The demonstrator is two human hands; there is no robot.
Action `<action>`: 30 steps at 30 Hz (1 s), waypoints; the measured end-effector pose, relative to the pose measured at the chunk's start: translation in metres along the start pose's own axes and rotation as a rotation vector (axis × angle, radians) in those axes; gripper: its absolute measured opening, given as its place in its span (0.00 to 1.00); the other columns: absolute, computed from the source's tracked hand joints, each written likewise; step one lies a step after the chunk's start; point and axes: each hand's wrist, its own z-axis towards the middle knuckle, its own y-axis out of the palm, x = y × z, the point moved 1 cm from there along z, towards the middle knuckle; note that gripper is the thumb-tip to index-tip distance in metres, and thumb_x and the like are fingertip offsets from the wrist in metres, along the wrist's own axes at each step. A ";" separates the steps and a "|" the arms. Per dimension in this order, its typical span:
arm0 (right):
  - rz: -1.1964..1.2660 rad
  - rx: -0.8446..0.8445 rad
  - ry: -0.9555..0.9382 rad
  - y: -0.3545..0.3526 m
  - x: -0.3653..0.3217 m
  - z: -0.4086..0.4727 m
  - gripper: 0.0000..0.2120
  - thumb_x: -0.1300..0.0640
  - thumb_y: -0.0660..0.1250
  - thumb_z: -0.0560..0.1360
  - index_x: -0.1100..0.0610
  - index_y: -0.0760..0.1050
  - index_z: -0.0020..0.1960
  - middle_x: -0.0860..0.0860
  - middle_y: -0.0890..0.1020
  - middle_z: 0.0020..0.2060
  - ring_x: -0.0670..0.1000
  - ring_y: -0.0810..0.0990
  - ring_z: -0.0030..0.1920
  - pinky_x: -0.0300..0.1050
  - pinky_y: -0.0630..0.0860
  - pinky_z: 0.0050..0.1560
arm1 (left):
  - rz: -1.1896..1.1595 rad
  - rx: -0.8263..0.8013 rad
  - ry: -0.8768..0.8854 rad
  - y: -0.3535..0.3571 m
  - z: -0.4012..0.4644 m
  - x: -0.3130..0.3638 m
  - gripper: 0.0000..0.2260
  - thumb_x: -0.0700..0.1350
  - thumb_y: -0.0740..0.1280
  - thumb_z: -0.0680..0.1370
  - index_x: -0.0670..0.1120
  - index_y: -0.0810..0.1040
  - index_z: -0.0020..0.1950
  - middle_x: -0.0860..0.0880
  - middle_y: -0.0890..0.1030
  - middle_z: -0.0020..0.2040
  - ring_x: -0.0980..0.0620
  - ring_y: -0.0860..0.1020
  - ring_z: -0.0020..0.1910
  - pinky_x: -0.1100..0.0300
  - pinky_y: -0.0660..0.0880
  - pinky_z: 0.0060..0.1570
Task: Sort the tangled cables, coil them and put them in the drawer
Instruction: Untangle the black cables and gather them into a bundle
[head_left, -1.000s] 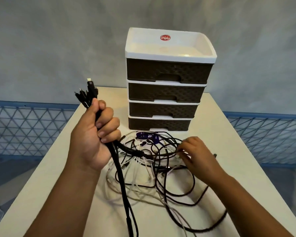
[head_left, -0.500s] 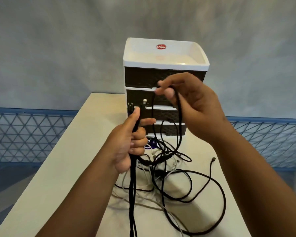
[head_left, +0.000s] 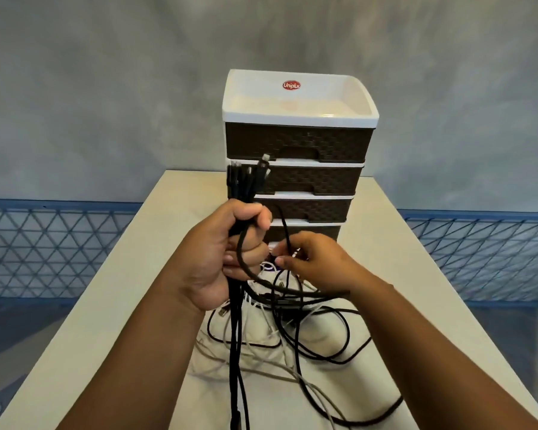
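Sorting is barely underway: the left hand (head_left: 227,259) grips a bunch of cable ends (head_left: 246,178), the right hand (head_left: 317,262) pinches another from the tangle (head_left: 292,330) on the counter (head_left: 112,305), nothing coiled, drawers (head_left: 295,178) closed

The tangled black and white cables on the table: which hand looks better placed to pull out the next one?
Probably the right hand: its fingertips are already down at the tangled black and white cables, pinching a thin strand. The left hand is fisted around a bundle of black cable ends, so it isn't free.

One drawer unit (head_left: 295,144) of four drawers, two hands, one table (head_left: 106,305).
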 end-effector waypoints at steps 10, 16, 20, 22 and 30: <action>0.237 0.306 0.041 -0.046 -0.011 0.015 0.10 0.56 0.61 0.82 0.57 0.77 0.46 0.54 0.81 0.35 0.51 0.82 0.34 0.51 0.81 0.40 | -0.094 0.104 0.140 -0.013 -0.012 0.018 0.19 0.56 0.57 0.79 0.46 0.81 0.42 0.54 0.53 0.24 0.58 0.50 0.21 0.72 0.54 0.17; 0.474 0.334 -0.236 -0.079 -0.075 0.015 0.12 0.58 0.56 0.84 0.57 0.74 0.45 0.53 0.77 0.29 0.55 0.82 0.32 0.44 0.76 0.32 | 0.052 0.277 0.080 -0.022 0.006 -0.002 0.18 0.54 0.58 0.82 0.43 0.78 0.62 0.55 0.57 0.25 0.61 0.55 0.21 0.70 0.52 0.17; 0.635 0.248 -0.336 -0.083 -0.107 0.018 0.11 0.58 0.56 0.84 0.60 0.73 0.47 0.57 0.73 0.30 0.56 0.82 0.31 0.43 0.76 0.32 | 0.252 0.317 0.034 -0.017 0.021 -0.019 0.11 0.46 0.65 0.80 0.47 0.78 0.62 0.55 0.59 0.27 0.59 0.56 0.23 0.68 0.52 0.20; 0.698 0.244 -0.379 -0.085 -0.114 0.019 0.11 0.59 0.56 0.84 0.61 0.73 0.47 0.58 0.73 0.31 0.57 0.83 0.32 0.43 0.77 0.33 | 0.310 0.335 0.013 -0.013 0.027 -0.026 0.11 0.48 0.66 0.79 0.45 0.80 0.59 0.54 0.59 0.28 0.58 0.57 0.24 0.67 0.54 0.21; 0.483 0.122 -0.071 -0.032 -0.035 0.017 0.08 0.66 0.69 0.76 0.59 0.77 0.54 0.54 0.81 0.41 0.51 0.82 0.39 0.47 0.82 0.44 | 0.217 0.335 0.084 -0.018 0.036 -0.017 0.09 0.48 0.61 0.82 0.45 0.77 0.50 0.55 0.59 0.25 0.60 0.55 0.21 0.70 0.54 0.19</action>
